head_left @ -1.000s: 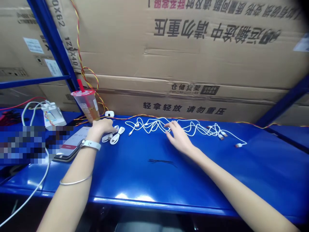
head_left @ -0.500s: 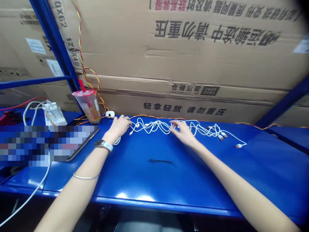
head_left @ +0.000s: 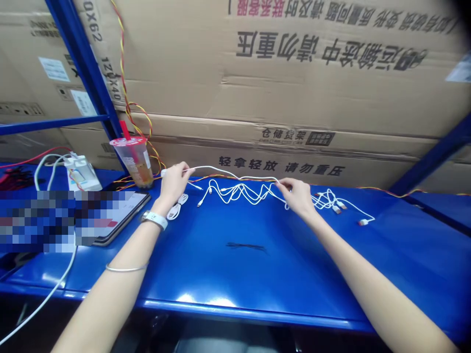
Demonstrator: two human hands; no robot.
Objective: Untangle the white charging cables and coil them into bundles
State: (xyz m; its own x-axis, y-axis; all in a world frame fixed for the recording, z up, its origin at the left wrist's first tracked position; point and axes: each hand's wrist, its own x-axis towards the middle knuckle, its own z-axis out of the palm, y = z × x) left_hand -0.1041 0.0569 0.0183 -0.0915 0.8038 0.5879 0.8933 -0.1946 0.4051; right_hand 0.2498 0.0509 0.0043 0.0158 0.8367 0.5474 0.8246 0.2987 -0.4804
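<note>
A tangle of white charging cables [head_left: 239,192] lies along the back of the blue shelf [head_left: 235,274]. My left hand [head_left: 173,182], with a white watch on its wrist, pinches one white cable and holds it raised above the shelf. My right hand [head_left: 299,197] pinches the same cable further right, so a stretch of it hangs between both hands. A small coiled white cable [head_left: 177,207] lies just below my left hand. Several red-tipped plugs [head_left: 336,206] lie to the right of my right hand.
A plastic drink cup with a red lid and straw [head_left: 133,161] stands at the back left beside a tablet [head_left: 121,215]. A thin black tie [head_left: 246,245] lies mid-shelf. Cardboard boxes [head_left: 279,88] form the back wall. A white charger box [head_left: 81,172] sits far left.
Both hands went from resting on the cables to pinching one cable and lifting it off the shelf; the left hand moved right from the coiled cable to the tangle.
</note>
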